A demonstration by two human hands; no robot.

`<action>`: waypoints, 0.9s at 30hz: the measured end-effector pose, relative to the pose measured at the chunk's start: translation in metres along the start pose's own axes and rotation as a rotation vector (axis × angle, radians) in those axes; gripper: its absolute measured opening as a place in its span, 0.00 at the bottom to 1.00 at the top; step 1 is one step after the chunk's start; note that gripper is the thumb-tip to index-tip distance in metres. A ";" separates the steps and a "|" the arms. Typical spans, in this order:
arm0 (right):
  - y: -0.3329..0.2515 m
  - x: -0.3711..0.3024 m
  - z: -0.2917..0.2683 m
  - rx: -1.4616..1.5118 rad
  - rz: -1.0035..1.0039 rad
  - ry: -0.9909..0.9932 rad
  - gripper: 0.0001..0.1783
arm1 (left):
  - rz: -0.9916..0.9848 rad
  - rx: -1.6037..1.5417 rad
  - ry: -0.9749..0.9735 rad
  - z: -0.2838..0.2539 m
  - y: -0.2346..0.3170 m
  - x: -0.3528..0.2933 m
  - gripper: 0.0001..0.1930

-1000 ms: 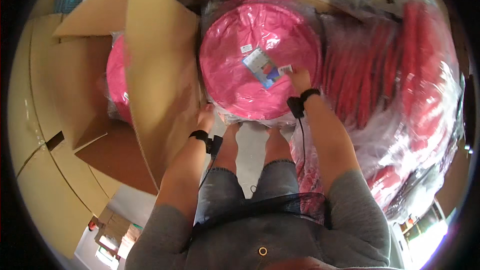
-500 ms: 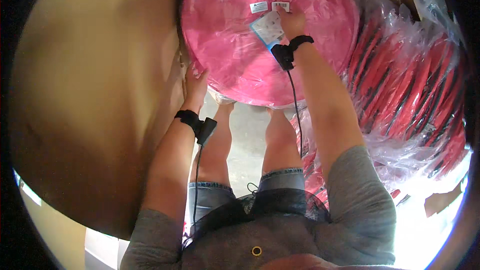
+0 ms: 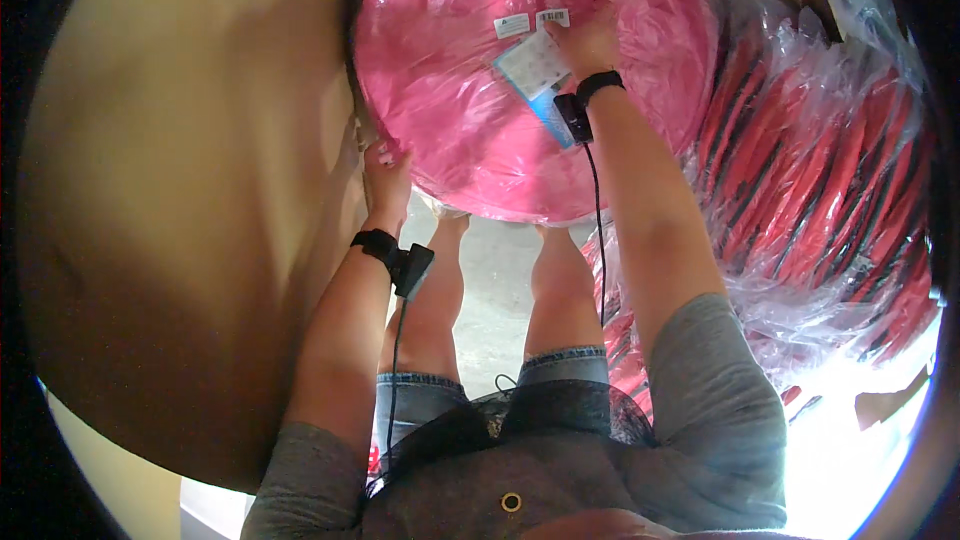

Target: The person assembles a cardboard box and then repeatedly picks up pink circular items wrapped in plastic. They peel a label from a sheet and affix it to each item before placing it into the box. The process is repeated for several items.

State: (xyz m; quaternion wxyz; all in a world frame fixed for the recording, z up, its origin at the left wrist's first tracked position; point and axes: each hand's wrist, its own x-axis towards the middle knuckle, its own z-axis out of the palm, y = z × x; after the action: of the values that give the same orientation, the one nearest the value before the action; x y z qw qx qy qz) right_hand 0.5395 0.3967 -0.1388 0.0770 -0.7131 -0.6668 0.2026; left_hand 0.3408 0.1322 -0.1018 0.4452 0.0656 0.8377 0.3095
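Note:
A large round pink disc-shaped item (image 3: 470,120) in clear plastic wrap lies in front of me, above my lower legs. At its lower left rim, my left hand (image 3: 387,178) is closed on the wrapped edge, its fingers curled. My right hand (image 3: 590,42) rests on the upper face with its thumb apart from the fingers, whose tips blend into the pink. Next to that thumb is a pale printed card (image 3: 533,65) with a blue part, lying against the wrap. Two small white labels, one on the left (image 3: 512,26) and one with a barcode (image 3: 552,18), sit above the card.
A big brown cardboard surface (image 3: 190,190) fills the left side, close to my left arm. On the right stands a plastic-wrapped stack of red and black folded items (image 3: 810,170). Grey floor (image 3: 495,280) shows between my legs. Black cables run from both wrist straps.
The pink item and its labels sit slightly lower and further left in view. My right hand has shifted slightly, uncovering more of the card's blue part. My left hand stays at the rim.

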 end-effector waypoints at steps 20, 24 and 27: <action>0.122 -0.056 -0.076 0.777 0.300 0.256 0.24 | -0.272 -0.232 -0.027 0.015 -0.021 0.015 0.36; 0.206 -0.121 -0.077 0.815 0.656 0.285 0.27 | -0.264 -0.302 0.019 0.008 0.018 -0.016 0.34; 0.179 -0.143 -0.111 1.391 1.117 -0.107 0.30 | -0.231 -0.441 -0.140 -0.005 0.055 -0.063 0.28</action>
State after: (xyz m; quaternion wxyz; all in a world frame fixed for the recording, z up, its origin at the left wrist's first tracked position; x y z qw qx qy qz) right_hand 0.7438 0.2567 -0.0799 0.3508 -0.7156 0.0488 0.6021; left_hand 0.3651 0.1496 -0.0234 0.5382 -0.1081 0.7189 0.4265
